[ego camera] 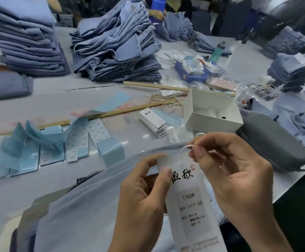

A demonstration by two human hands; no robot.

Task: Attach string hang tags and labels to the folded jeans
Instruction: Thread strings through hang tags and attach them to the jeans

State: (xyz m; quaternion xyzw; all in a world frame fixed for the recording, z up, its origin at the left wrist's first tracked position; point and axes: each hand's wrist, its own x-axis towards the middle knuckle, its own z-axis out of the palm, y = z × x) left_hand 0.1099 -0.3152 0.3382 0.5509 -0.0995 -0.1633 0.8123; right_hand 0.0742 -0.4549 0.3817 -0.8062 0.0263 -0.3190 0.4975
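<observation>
At 6 o'clock, close under the camera, the left hand (144,193) pinches the upper edge of a white hang tag (189,202) between thumb and curled fingers, steadying it so the hole end stays presented. The right hand (233,171) has its fingertips closed on the tag's white string (186,149), which loops up from the top of the card; this looks like threading or drawing the loop through before it goes onto the garment. The tag shows "1103#" and "XS", face up toward the wearer, probably to check the size. Beneath both hands, from 6 to 8 o'clock, lies the pale blue jeans (86,206) being tagged, kept near so the string reaches it. On the bench (139,140), a stack of spare tags (153,120) sits at 12 o'clock of the hands, and strips of label sheets (86,139) lie at 10 o'clock, all within reach. An open white box (213,111) stands at 1 o'clock; 2 denim piles (115,44) rise at 11 o'clock.
</observation>
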